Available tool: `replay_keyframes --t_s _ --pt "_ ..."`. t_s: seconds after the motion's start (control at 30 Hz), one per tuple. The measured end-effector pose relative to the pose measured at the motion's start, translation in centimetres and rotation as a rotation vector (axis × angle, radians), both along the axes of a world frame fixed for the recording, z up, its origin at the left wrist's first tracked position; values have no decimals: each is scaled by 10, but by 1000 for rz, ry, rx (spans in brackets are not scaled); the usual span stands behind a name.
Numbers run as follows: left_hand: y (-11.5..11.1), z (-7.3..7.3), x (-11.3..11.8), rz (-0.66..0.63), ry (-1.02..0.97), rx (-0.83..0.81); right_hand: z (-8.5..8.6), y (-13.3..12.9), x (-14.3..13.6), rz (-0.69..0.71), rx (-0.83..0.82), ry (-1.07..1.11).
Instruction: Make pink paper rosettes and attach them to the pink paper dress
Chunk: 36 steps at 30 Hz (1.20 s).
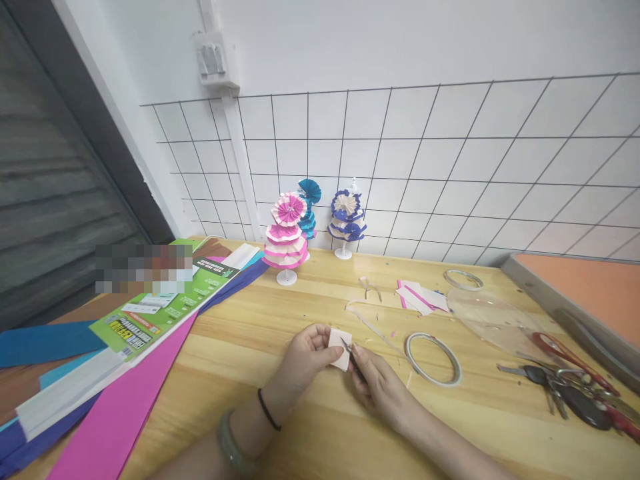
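A small cream-white paper piece (340, 341) is pinched between the thumb and fingers of my left hand (309, 353), a little above the wooden table. My right hand (376, 381) is closed round a dark, slim tool (357, 367), perhaps small scissors or tweezers, whose metal tip lies over the paper. The tool's handle is mostly hidden by my fingers. To the right of my right hand lies a roll of narrow white tape (433, 360). A loose clear strip (373, 325) curls on the table beyond my hands.
Pleated paper trees in pink (285, 233), teal (310, 193) and blue (347, 217) stand near the wall. Coloured paper sheets (125, 400) and a green packet (165, 313) cover the left. Paper scraps (423, 297), another tape roll (463, 279), keys (585, 403) and an orange-topped tray (585, 300) are rightward.
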<state>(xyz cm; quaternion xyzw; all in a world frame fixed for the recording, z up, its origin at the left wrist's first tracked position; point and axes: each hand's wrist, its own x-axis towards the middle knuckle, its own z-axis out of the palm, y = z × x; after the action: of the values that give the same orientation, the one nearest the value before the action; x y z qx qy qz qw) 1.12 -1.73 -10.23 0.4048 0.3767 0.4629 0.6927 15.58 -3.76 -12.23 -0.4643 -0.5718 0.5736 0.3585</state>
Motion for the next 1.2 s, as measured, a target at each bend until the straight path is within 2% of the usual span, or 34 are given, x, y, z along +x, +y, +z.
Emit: replay_keyframes --t_s 0.27,0.9,1.2 --pt "0 -1 0 1 -18 -18 -4 1 0 -16 -27 -4" --pt "0 -3 -1 -7 -24 -19 3 0 0 -2 5 -18" --pt "1 -2 -1 -6 -9 -16 1 1 1 8 -17 -5"
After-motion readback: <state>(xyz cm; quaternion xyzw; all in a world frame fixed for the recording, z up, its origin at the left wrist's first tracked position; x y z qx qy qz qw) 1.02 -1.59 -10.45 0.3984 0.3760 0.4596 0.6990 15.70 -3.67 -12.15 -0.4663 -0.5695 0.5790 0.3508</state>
